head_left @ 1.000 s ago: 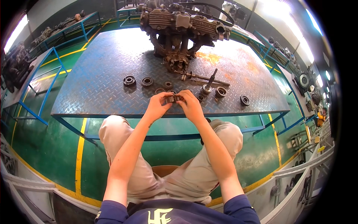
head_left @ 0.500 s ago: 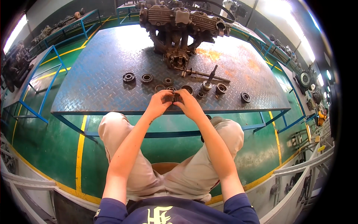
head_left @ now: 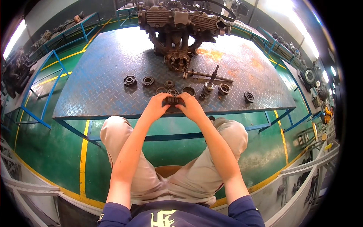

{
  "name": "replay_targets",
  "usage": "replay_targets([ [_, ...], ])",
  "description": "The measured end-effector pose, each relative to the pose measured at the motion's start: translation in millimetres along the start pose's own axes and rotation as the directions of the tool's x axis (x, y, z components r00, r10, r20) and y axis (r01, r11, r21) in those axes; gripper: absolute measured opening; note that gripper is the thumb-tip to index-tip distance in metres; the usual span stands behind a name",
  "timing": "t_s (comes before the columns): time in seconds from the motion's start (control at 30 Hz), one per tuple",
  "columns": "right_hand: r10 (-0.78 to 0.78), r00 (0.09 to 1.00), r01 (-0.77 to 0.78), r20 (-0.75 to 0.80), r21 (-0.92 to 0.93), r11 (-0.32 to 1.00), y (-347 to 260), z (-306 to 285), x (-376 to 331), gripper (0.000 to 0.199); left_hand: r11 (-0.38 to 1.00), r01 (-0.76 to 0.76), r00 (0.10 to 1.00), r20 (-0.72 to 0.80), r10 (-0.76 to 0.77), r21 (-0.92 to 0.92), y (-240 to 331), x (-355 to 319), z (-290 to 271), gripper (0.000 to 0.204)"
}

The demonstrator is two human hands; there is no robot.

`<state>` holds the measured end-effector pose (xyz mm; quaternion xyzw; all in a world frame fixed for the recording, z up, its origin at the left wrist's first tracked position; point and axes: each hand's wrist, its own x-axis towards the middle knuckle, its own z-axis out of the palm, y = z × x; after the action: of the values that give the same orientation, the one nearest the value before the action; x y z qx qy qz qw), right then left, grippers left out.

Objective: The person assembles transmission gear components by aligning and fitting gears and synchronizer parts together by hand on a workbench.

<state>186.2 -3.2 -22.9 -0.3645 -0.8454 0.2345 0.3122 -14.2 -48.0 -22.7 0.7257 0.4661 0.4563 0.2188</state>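
Observation:
A dark toothed gear (head_left: 172, 100) is at the near edge of the metal table, held from both sides. The fingertips of my left hand (head_left: 155, 107) press its left side, with the thumb below. My right hand (head_left: 191, 107) grips its right side in a similar way. Just behind the gear shows a smaller round part (head_left: 172, 92), partly hidden; whether they are joined I cannot tell. Close by lie a thin ring (head_left: 161, 90) on the left and a ring-shaped gear (head_left: 188, 90) on the right, partly behind my right fingers.
A diamond-plate table (head_left: 102, 60) carries an engine (head_left: 179, 18) at its back. Left lie gears (head_left: 130, 80) (head_left: 148, 81). Right stand an upright geared shaft (head_left: 209, 85) and another gear (head_left: 224, 89), with a lone gear (head_left: 248, 97) beyond. A long rod (head_left: 211, 76) lies behind them.
My hands have spread slightly apart around the gear, the left one shifting left and the right one right. More of the gear shows between them. The other parts stay put.

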Motion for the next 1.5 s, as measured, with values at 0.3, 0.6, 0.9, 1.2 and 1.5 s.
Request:
replay_targets([
  [0.3,0.045,0.999,-0.045,0.003,0.06,0.997,-9,-3,2,0.04,0.99,0.11,0.993,-0.021,-0.112,-0.088,-4,2,1,0.037],
  [0.6,-0.073,0.994,0.072,-0.076,-0.027,0.997,-6,5,0,0.04,0.982,0.184,0.983,0.019,-0.183,-0.044,0,2,-9,0.035],
  [0.9,0.016,0.999,-0.016,-0.049,0.002,1.0,-8,5,0,0.038,0.947,0.271,0.945,-0.233,-0.228,0.174,-28,8,-34,0.025],
  [1.2,-0.008,0.997,0.007,-0.076,-0.017,1.0,-7,6,-1,0.037,0.865,0.087,0.985,-0.174,0.0,0.493,-44,21,4,0.017],
  [1.5,0.041,0.995,-0.048,-0.092,-0.065,0.997,-8,3,-2,0.034,0.872,0.102,0.995,-0.039,-0.095,0.479,-41,15,-13,0.018],
])
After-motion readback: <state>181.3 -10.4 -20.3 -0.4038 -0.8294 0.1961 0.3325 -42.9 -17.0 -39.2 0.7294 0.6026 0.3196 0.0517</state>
